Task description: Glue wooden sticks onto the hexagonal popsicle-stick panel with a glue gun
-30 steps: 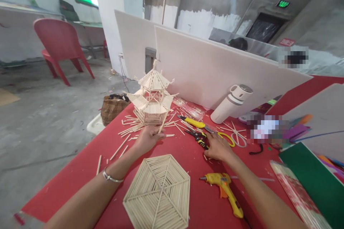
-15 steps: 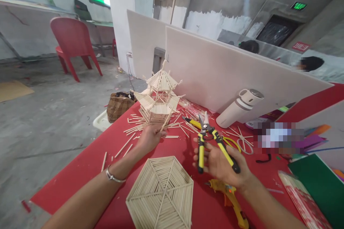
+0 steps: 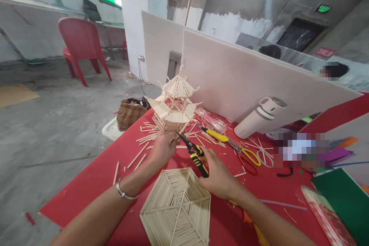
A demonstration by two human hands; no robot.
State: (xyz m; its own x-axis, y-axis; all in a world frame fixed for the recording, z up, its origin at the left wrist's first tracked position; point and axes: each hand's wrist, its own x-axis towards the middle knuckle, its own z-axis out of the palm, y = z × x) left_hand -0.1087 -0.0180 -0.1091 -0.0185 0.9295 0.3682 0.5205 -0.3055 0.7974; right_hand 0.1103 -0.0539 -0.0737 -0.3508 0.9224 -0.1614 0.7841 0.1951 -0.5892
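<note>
My left hand point(image 3: 164, 150) is closed just in front of the stick pavilion point(image 3: 177, 103), its fingers pinching a thin wooden stick that is mostly hidden. My right hand point(image 3: 217, 173) grips the yellow-and-black pliers-like cutters point(image 3: 196, 157), whose jaws point up and left and reach the fingers of my left hand. Below both hands lies a flat hexagonal panel point(image 3: 178, 207) made of sticks. Loose sticks point(image 3: 147, 134) are scattered around the base of the pavilion.
On the red table point(image 3: 95, 184) are a yellow utility knife point(image 3: 215, 134), yellow-handled scissors point(image 3: 250, 156), a leaning white flask point(image 3: 259, 117) and a green board point(image 3: 343, 196). My right forearm partly covers a glue gun point(image 3: 259, 234). White panels point(image 3: 230, 73) stand behind.
My right hand has turned over and moved left, bringing the cutters to my left hand. Their handles have come closer together. The glue gun is now mostly covered by my right arm.
</note>
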